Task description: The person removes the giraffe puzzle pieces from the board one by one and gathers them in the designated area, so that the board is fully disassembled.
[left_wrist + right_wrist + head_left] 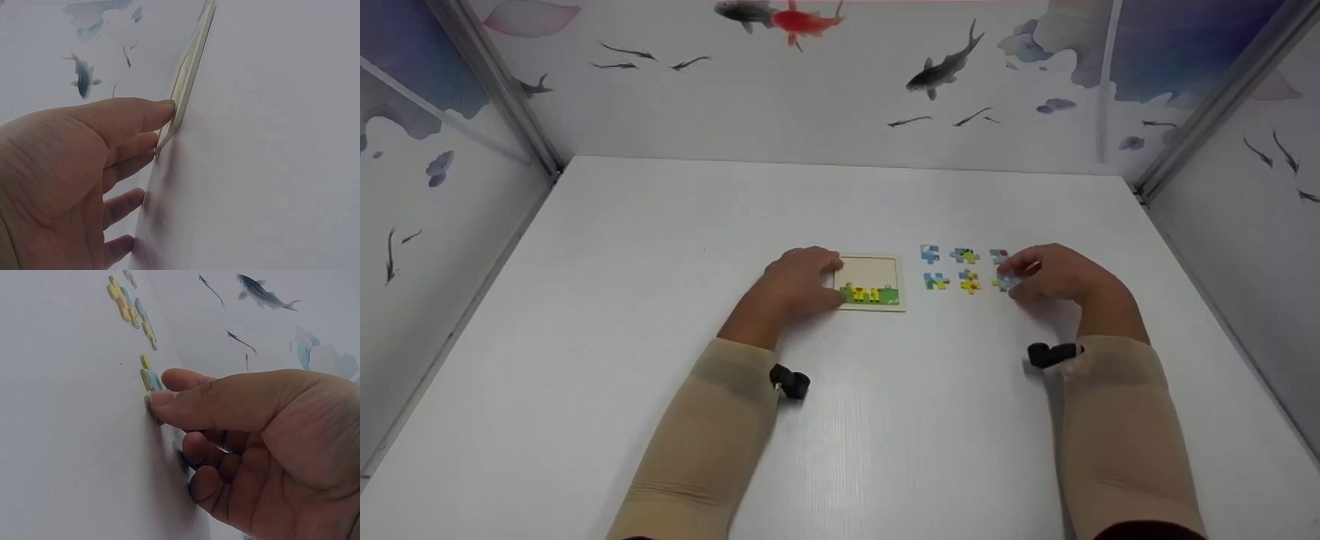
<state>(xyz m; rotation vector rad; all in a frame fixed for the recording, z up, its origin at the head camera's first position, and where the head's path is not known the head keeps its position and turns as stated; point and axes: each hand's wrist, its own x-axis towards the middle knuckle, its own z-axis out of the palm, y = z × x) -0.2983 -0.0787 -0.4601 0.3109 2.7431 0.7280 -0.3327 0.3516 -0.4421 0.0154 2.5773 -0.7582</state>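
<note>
A square wooden puzzle tray point(870, 270) lies flat, its near part filled with green and yellow pieces and its far part bare wood. My left hand point(802, 279) holds the tray's left side; in the left wrist view the thumb point(152, 112) lies over the rim. Two rows of jigsaw pieces lie to the right of the tray, among them a blue-and-yellow piece point(936, 280) and a yellow piece point(969, 282). My right hand point(1057, 276) pinches the near-right puzzle piece point(151, 379) between thumb and index finger, which partly hide it.
The white table point(915, 420) meets a back wall point(840, 112) painted with fish, with side panels left and right. Beige sleeves point(697, 442) cover both forearms, and a small black wrist camera point(790, 381) sits on each cuff.
</note>
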